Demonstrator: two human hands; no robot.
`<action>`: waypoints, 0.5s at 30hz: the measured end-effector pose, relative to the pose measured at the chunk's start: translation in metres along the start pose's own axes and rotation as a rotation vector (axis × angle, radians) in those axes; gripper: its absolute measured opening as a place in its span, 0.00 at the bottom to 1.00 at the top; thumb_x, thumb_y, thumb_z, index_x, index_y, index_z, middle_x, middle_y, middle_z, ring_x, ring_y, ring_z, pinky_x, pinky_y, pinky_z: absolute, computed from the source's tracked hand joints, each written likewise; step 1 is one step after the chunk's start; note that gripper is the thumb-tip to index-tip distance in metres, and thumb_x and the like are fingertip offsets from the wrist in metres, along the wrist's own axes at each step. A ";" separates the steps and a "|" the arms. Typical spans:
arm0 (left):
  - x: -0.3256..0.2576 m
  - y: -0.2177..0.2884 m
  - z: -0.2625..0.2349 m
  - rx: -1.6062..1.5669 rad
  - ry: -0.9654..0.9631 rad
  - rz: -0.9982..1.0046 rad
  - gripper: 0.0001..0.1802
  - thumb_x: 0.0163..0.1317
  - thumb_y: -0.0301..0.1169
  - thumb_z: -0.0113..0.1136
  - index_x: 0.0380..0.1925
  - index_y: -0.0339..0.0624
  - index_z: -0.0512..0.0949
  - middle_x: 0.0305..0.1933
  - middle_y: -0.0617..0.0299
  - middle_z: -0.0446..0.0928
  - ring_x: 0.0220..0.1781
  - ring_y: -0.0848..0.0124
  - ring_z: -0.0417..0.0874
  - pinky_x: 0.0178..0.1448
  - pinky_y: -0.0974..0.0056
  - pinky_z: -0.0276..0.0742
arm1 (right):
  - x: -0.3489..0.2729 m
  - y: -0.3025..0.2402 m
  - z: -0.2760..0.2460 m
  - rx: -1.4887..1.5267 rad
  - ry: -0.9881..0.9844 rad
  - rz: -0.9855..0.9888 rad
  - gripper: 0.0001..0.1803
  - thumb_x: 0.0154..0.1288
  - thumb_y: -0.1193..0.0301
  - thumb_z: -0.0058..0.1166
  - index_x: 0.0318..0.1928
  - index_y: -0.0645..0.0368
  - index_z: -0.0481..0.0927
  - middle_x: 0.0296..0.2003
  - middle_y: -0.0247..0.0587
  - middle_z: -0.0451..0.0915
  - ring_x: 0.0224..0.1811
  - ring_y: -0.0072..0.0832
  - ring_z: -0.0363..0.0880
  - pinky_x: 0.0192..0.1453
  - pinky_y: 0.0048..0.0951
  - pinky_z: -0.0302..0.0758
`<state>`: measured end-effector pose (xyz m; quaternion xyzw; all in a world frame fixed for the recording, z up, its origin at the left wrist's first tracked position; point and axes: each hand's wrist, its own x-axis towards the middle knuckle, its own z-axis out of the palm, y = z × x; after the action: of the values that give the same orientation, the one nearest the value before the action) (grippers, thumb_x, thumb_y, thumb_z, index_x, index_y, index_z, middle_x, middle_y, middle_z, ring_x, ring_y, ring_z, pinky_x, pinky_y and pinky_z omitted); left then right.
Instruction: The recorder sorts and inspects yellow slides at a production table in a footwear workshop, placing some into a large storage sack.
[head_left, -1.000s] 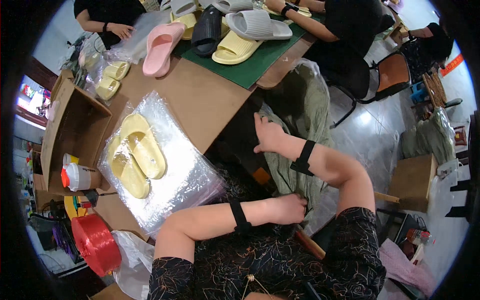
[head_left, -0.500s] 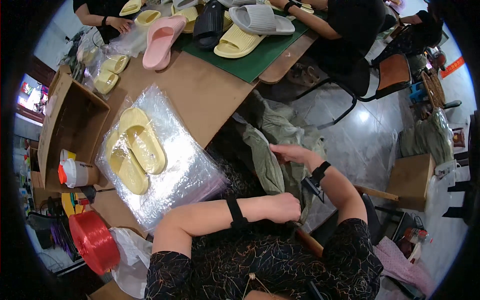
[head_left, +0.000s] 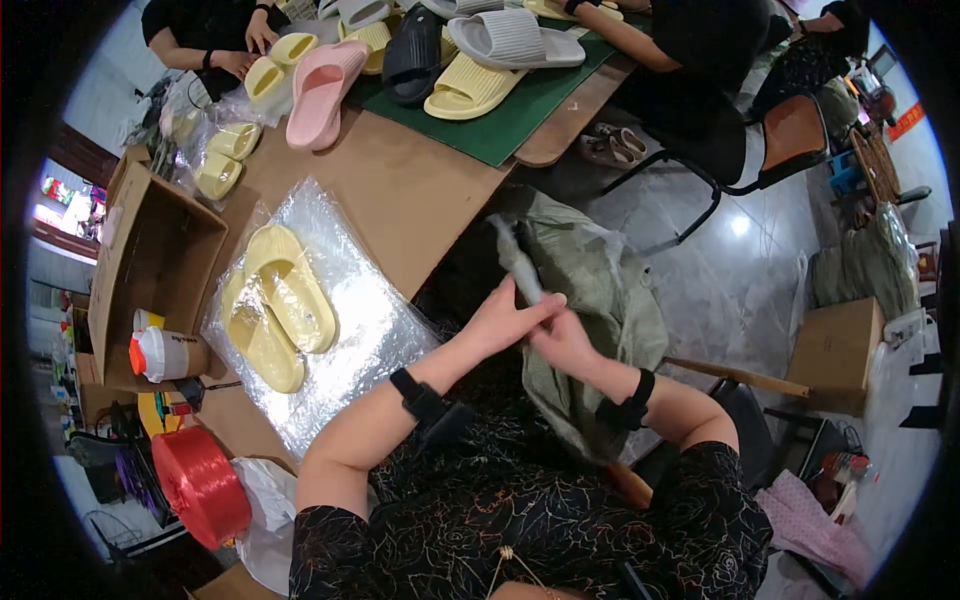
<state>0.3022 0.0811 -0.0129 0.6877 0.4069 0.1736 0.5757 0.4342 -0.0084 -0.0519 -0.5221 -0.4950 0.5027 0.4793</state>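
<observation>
My left hand (head_left: pixel 503 320) and my right hand (head_left: pixel 566 342) meet just off the table's right edge. Both are closed on the twisted neck (head_left: pixel 522 268) of a grey-green sack (head_left: pixel 605 290) that hangs down beside my lap. The twisted part sticks up above my fingers. To the left, on the brown table (head_left: pixel 400 190), a pair of yellow slippers (head_left: pixel 278 310) lies side by side inside a clear plastic bag (head_left: pixel 375 335). Neither hand touches it.
An open cardboard box (head_left: pixel 150 260), a white bottle with an orange cap (head_left: pixel 165 355) and a red spool (head_left: pixel 200 485) are at the left. Several slippers lie on a green mat (head_left: pixel 505 125) at the far side, where other people work. A chair (head_left: pixel 790 140) and a box (head_left: pixel 835 350) stand on the floor to the right.
My left hand has risen from my lap to join my right hand. The right hand has drawn the sack's edge in toward me, and both now grip its twisted neck.
</observation>
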 end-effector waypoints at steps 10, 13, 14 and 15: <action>-0.023 0.037 -0.008 0.082 -0.042 0.235 0.22 0.67 0.32 0.57 0.58 0.34 0.71 0.53 0.38 0.79 0.58 0.41 0.78 0.58 0.52 0.75 | 0.078 0.022 -0.159 -1.203 0.822 -0.406 0.39 0.50 0.50 0.74 0.54 0.66 0.79 0.60 0.54 0.77 0.63 0.49 0.74 0.63 0.42 0.72; -0.035 0.073 -0.017 0.004 -0.276 0.261 0.21 0.68 0.31 0.57 0.58 0.33 0.72 0.53 0.40 0.80 0.56 0.48 0.81 0.60 0.57 0.74 | 0.098 0.042 -0.168 -0.597 0.035 0.674 0.38 0.57 0.48 0.68 0.56 0.68 0.78 0.55 0.49 0.81 0.59 0.41 0.78 0.58 0.36 0.74; -0.031 0.087 -0.018 0.000 -0.310 0.288 0.21 0.68 0.31 0.57 0.58 0.33 0.72 0.53 0.40 0.80 0.56 0.48 0.81 0.60 0.57 0.74 | 0.090 0.072 -0.178 -0.609 -0.077 0.792 0.51 0.50 0.37 0.69 0.63 0.65 0.76 0.58 0.47 0.80 0.59 0.45 0.78 0.65 0.38 0.71; -0.037 0.088 -0.036 -0.041 -0.291 0.209 0.23 0.69 0.30 0.57 0.62 0.34 0.70 0.58 0.49 0.78 0.59 0.59 0.78 0.64 0.60 0.71 | 0.078 0.066 -0.138 -0.253 0.024 0.705 0.38 0.58 0.46 0.66 0.59 0.64 0.80 0.54 0.44 0.82 0.58 0.38 0.78 0.64 0.36 0.71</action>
<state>0.2864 0.0758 0.0880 0.7323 0.2420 0.1393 0.6211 0.5753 0.0659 -0.1164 -0.7215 -0.3374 0.5656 0.2139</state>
